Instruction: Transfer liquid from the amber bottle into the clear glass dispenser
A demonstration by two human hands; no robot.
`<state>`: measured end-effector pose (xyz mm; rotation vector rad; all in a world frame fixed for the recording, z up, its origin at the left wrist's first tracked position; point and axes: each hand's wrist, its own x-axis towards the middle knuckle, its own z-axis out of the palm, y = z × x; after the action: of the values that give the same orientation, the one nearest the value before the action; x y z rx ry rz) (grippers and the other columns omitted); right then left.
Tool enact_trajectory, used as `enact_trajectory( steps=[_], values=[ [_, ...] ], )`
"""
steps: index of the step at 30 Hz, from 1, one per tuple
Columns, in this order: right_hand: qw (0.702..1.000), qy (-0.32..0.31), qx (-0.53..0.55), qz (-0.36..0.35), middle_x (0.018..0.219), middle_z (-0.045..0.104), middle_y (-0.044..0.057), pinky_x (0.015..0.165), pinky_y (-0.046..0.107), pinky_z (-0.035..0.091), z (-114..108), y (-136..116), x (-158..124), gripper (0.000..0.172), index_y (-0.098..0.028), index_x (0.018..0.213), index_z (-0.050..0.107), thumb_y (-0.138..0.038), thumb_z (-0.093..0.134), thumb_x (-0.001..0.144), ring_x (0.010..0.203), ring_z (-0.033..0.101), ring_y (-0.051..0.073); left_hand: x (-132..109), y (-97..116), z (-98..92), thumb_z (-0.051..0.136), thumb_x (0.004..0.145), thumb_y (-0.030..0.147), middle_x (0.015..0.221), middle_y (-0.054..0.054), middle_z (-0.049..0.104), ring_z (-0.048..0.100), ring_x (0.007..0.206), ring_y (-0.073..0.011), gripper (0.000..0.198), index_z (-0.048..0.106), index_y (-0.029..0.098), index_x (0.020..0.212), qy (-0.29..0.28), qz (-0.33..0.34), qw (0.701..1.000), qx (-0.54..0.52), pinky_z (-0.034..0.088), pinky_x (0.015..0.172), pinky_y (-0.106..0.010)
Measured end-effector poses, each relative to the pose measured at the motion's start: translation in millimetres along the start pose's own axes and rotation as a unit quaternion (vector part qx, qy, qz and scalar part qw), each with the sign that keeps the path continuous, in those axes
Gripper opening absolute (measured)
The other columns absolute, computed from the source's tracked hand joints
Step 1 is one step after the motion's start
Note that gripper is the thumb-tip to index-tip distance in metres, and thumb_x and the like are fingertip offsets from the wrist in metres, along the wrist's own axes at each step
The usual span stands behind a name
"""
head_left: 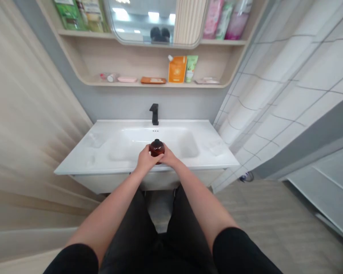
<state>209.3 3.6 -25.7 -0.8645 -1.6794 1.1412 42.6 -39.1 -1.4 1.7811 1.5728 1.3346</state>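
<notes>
Gripping glossy, rounded red-brown bottle with black top (157,148), left hand (145,158) and right hand (168,155); likely stiff, slippery; hold by sides.

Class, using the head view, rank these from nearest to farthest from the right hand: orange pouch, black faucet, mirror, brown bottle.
1. Brown bottle, held between left hand and right hand.
2. Black faucet, beyond the basin.
3. Orange pouch, on the lower shelf.
4. Mirror, above that shelf.
</notes>
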Motion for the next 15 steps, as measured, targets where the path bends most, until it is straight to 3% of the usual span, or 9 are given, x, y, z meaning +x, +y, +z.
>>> enact_trajectory(
  steps=[4, 7, 11, 15],
  values=[
    [1.000, -0.002, 0.010, 0.012, 0.135, 0.076, 0.010, 0.117, 0.055, 0.056, -2, 1, -4, 0.089, -0.021, 0.141, 0.063, -0.041, 0.101, 0.062, 0.125, 0.072, 0.035, 12, -2, -9.0, 0.095, 0.076, 0.041, 0.121, -0.014, 0.077, 0.072, 0.121, -0.0369, 0.047, 0.071, 0.023, 0.113, -0.008, 0.061, 0.998, -0.018, 0.057, 0.113, -0.055],
    [0.999, -0.032, 0.035, 0.025, 0.127, 0.078, 0.007, 0.111, 0.053, 0.060, -3, -2, -6, 0.089, -0.023, 0.140, 0.062, -0.040, 0.102, 0.062, 0.117, 0.074, 0.032, 31, 6, -13.0, 0.078, 0.092, 0.044, 0.132, -0.013, 0.079, 0.073, 0.128, -0.0329, 0.038, 0.074, 0.024, 0.124, -0.045, 0.061, 0.988, -0.136, 0.056, 0.117, -0.053],
    [0.997, -0.036, 0.046, 0.041, 0.119, 0.078, 0.005, 0.107, 0.052, 0.061, 0, -8, -6, 0.093, -0.024, 0.140, 0.059, -0.036, 0.102, 0.059, 0.109, 0.075, 0.030, 45, 23, -4.9, 0.063, 0.099, 0.040, 0.116, -0.009, 0.085, 0.078, 0.117, -0.0287, 0.026, 0.080, 0.023, 0.109, -0.099, 0.054, 0.972, -0.208, 0.056, 0.116, -0.049],
    [0.997, -0.040, 0.063, 0.036, 0.120, 0.077, 0.005, 0.108, 0.052, 0.061, 0, -13, -5, 0.091, -0.023, 0.138, 0.059, -0.033, 0.101, 0.057, 0.109, 0.074, 0.030, 40, 31, 3.8, 0.063, 0.098, 0.036, 0.110, -0.006, 0.085, 0.078, 0.113, -0.0271, 0.022, 0.081, 0.024, 0.104, -0.053, 0.045, 0.980, -0.185, 0.057, 0.115, -0.047]
  ],
)
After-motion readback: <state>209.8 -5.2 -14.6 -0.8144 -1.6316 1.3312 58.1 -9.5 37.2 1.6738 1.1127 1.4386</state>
